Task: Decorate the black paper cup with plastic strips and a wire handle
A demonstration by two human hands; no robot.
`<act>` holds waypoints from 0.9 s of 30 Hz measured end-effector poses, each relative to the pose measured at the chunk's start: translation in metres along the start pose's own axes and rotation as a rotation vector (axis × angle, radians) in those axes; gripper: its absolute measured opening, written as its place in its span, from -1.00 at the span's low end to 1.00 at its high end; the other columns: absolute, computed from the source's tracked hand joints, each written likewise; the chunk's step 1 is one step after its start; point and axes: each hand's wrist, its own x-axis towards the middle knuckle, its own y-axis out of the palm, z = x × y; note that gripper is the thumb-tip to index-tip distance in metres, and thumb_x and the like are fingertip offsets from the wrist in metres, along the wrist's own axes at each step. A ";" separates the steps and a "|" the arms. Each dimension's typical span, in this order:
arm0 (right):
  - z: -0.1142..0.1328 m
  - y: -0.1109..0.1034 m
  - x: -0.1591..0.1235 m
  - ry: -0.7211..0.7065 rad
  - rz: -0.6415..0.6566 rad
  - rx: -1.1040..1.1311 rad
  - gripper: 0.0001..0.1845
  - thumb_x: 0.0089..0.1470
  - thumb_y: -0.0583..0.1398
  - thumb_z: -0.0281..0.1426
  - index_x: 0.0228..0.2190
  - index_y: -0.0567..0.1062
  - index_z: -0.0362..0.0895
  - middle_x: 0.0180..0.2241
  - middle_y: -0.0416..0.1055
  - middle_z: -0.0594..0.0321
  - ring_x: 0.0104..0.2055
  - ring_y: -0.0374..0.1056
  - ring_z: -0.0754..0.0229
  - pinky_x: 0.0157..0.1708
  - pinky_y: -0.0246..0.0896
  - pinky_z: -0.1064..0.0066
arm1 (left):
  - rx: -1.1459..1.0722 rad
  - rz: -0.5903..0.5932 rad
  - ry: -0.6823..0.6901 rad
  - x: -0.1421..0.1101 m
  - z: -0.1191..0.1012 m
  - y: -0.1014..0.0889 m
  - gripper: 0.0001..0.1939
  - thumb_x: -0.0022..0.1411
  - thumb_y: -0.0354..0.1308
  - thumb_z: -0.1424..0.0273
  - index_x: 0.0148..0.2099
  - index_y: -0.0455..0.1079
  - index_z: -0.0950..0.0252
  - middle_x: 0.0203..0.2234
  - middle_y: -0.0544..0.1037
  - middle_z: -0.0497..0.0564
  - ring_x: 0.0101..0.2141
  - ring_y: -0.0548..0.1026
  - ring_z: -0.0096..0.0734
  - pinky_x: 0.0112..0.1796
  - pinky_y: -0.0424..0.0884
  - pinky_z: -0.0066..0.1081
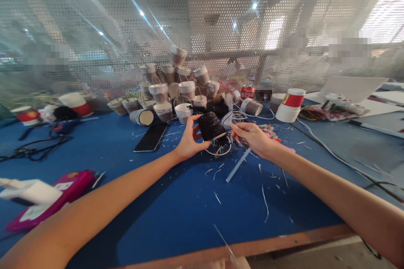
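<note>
My left hand (191,141) grips a small cup wrapped in black yarn (211,127), fingers behind it and thumb at its pale rim. The cup is tilted, its rim toward me. A white loop (217,154) shows just below the rim. Right beside the cup, my right hand (249,135) is closed in a pinch. What lies between its fingertips is too small to make out. A translucent glue stick (238,165) lies on the blue table (189,206) beneath my right hand, among scattered white thread scraps.
Several small white-rimmed buckets (163,111) are piled at the back. A black phone (150,138) lies left of my left hand. Stacked paper cups (290,105) and a red can (247,92) stand right of the pile. A magenta power strip (71,183) sits at left. Mesh (221,17) rises behind.
</note>
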 end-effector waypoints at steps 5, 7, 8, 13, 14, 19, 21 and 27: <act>-0.002 -0.001 0.001 -0.050 0.006 -0.078 -0.51 -0.13 0.21 0.03 -0.65 0.40 -0.15 -0.69 0.21 0.37 -0.62 0.02 0.39 -0.58 -0.13 0.43 | -0.017 0.010 -0.009 -0.001 0.000 0.000 -0.31 -0.18 0.32 0.49 -0.03 0.05 0.17 -0.10 0.27 0.02 -0.14 0.38 -0.35 -0.17 0.43 -0.30; -0.002 -0.001 0.001 -0.065 -0.002 -0.111 -0.51 -0.11 0.19 0.04 -0.65 0.40 -0.15 -0.69 0.20 0.37 -0.62 0.01 0.39 -0.58 -0.13 0.43 | -0.024 0.020 -0.006 0.000 0.000 -0.001 -0.31 -0.18 0.32 0.48 -0.03 0.05 0.17 -0.10 0.27 0.02 -0.14 0.38 -0.35 -0.17 0.43 -0.29; -0.001 -0.001 0.001 -0.070 -0.003 -0.127 -0.51 -0.10 0.18 0.04 -0.65 0.40 -0.15 -0.69 0.20 0.37 -0.62 0.01 0.39 -0.58 -0.14 0.43 | -0.026 0.026 -0.004 0.000 0.001 -0.001 -0.31 -0.19 0.33 0.48 -0.03 0.05 0.17 -0.10 0.27 0.02 -0.15 0.38 -0.34 -0.18 0.43 -0.29; 0.000 0.000 0.001 -0.092 0.003 -0.223 -0.53 -0.06 0.15 0.02 -0.65 0.38 -0.13 -0.69 0.20 0.36 -0.61 0.03 0.36 -0.57 -0.14 0.41 | -0.013 0.038 -0.003 0.000 0.001 -0.001 -0.31 -0.19 0.34 0.42 -0.03 0.06 0.16 -0.11 0.27 0.04 -0.17 0.40 -0.32 -0.22 0.46 -0.27; 0.000 0.000 0.001 -0.100 0.003 -0.243 -0.53 -0.05 0.15 0.01 -0.65 0.38 -0.12 -0.69 0.20 0.36 -0.61 0.03 0.35 -0.57 -0.13 0.41 | -0.011 0.039 -0.003 0.000 0.001 -0.001 -0.31 -0.18 0.35 0.41 -0.03 0.06 0.16 -0.11 0.28 0.04 -0.18 0.40 -0.32 -0.23 0.46 -0.27; -0.001 -0.001 0.001 -0.155 0.004 -0.341 -0.54 0.00 0.11 -0.02 -0.67 0.37 -0.12 -0.69 0.18 0.35 -0.60 0.05 0.34 -0.55 -0.09 0.41 | -0.026 0.052 -0.010 0.000 -0.001 -0.001 -0.31 -0.17 0.35 0.37 -0.03 0.06 0.16 -0.16 0.32 0.04 -0.21 0.43 -0.32 -0.25 0.46 -0.27; -0.002 -0.001 0.001 -0.167 0.001 -0.386 -0.55 0.03 0.09 -0.05 -0.67 0.37 -0.12 -0.69 0.16 0.35 -0.60 0.04 0.33 -0.56 -0.09 0.41 | -0.029 0.055 -0.017 0.000 -0.001 -0.001 -0.32 -0.15 0.35 0.36 -0.02 0.06 0.16 -0.16 0.33 0.04 -0.21 0.43 -0.31 -0.24 0.46 -0.27; -0.007 0.001 0.000 -0.182 -0.022 -0.438 -0.57 0.07 0.06 -0.10 -0.66 0.34 -0.12 -0.71 0.12 0.36 -0.61 0.05 0.32 -0.56 -0.08 0.42 | -0.042 0.056 -0.013 0.000 -0.001 -0.001 -0.32 -0.14 0.35 0.33 -0.03 0.06 0.16 -0.18 0.34 0.03 -0.22 0.43 -0.33 -0.25 0.45 -0.28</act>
